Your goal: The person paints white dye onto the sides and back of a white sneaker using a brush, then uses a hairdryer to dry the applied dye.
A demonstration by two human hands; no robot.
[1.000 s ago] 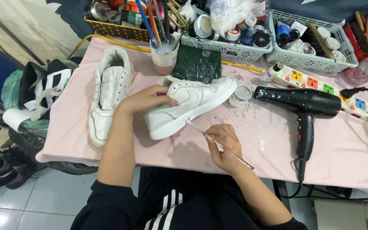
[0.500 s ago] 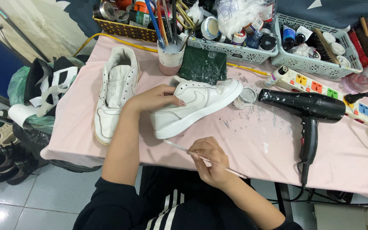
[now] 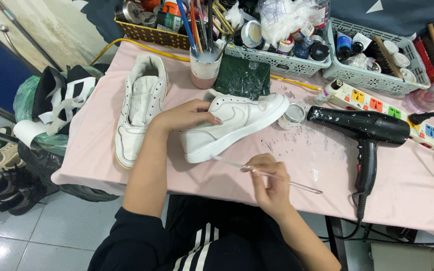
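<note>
Right now my left hand [image 3: 187, 116] lies flat over the heel end of the white sneaker [image 3: 234, 123], fingers spread along its side and pressing it to the pink table [image 3: 408, 193], not closed around it; the shoe lies tilted on its side with the sole edge turned toward me. My right hand [image 3: 269, 185] is just below the sneaker, toward my body, its fingers pinched together on a thin clear-handled brush [image 3: 267, 175] whose tip points up and left at the sole edge, close to it, though I cannot tell whether it touches. Judging progress, I would say the work on this shoe is under way but not finished: the sneaker looks evenly white from here, and white flecks on the cloth just right of it suggest painting in this spot. A small open jar [image 3: 293, 114] sits touching the toe of the sneaker. Left of the sneaker a second white shoe [image 3: 140, 108] lies toe toward me, its edge looking yellower, so I judge it still to be done. Right of the sneaker a black hair dryer [image 3: 365, 131] rests unused, and behind the sneaker stands a cup of brushes [image 3: 205, 68]
</note>
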